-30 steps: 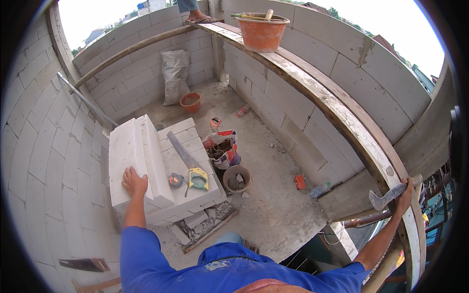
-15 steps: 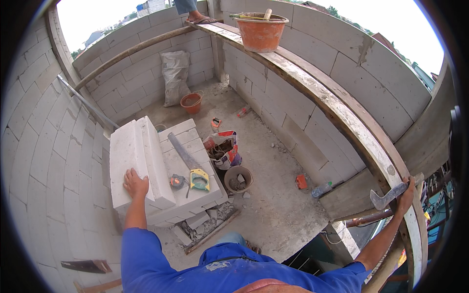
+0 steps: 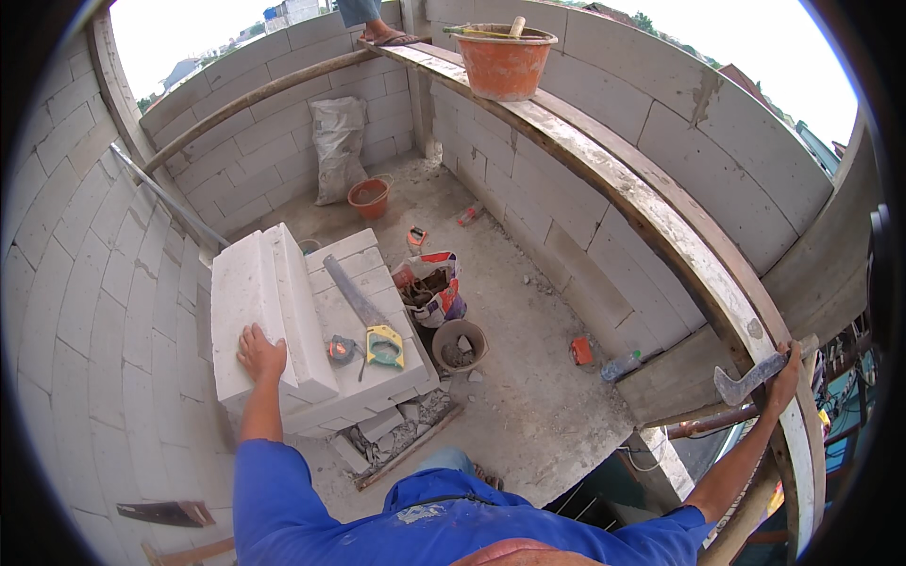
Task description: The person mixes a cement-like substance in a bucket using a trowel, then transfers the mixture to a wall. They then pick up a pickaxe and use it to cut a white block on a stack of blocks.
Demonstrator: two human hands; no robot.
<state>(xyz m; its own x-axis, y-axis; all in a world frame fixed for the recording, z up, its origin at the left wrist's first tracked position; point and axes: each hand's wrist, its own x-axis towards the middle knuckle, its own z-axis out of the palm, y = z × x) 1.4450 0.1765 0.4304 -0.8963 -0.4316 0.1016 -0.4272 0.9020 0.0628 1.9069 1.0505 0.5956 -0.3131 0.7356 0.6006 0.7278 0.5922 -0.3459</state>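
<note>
My left hand (image 3: 261, 355) lies with its fingers spread on the face of a white lightweight block (image 3: 243, 307), one of several stacked at the left. At the far right, my right hand (image 3: 784, 379) is closed around a billhook (image 3: 748, 379), its hooked grey blade pointing left beside a long plank (image 3: 651, 203). The palm side of that hand is hidden. On the lower blocks beside my left hand lie a handsaw (image 3: 363, 307) with a yellow and green handle and a tape measure (image 3: 341, 349).
An orange bucket (image 3: 508, 66) stands on the plank, near another person's foot (image 3: 385, 36). On the floor are an open sack (image 3: 434, 288), a mortar bucket (image 3: 461, 346), a smaller orange bucket (image 3: 369, 198) and a plastic bottle (image 3: 621, 366). The floor edge (image 3: 604, 457) drops off at lower right.
</note>
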